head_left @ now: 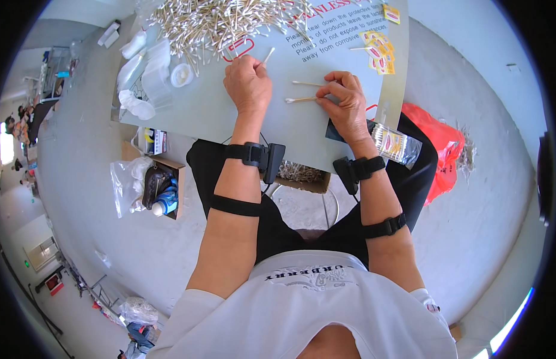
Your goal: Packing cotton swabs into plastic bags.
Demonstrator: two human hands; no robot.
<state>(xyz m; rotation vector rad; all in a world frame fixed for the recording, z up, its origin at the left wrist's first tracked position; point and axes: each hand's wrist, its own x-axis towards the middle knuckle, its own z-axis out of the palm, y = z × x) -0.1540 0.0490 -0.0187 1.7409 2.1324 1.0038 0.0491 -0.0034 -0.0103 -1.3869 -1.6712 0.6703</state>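
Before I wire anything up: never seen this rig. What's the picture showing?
There is no robot here: one person works with two bare hands. The single picture comes from a wide fisheye camera on their head, looking down, so straight edges bend. Black straps circle both forearms. On the table lie a big heap of cotton swabs, small yellow cards and a round white item. The right hand pinches a cotton swab. Another swab's tip shows by the left hand; its grip is hidden.

Head-worn fisheye — looking down, wide, tabletop [197,113] near
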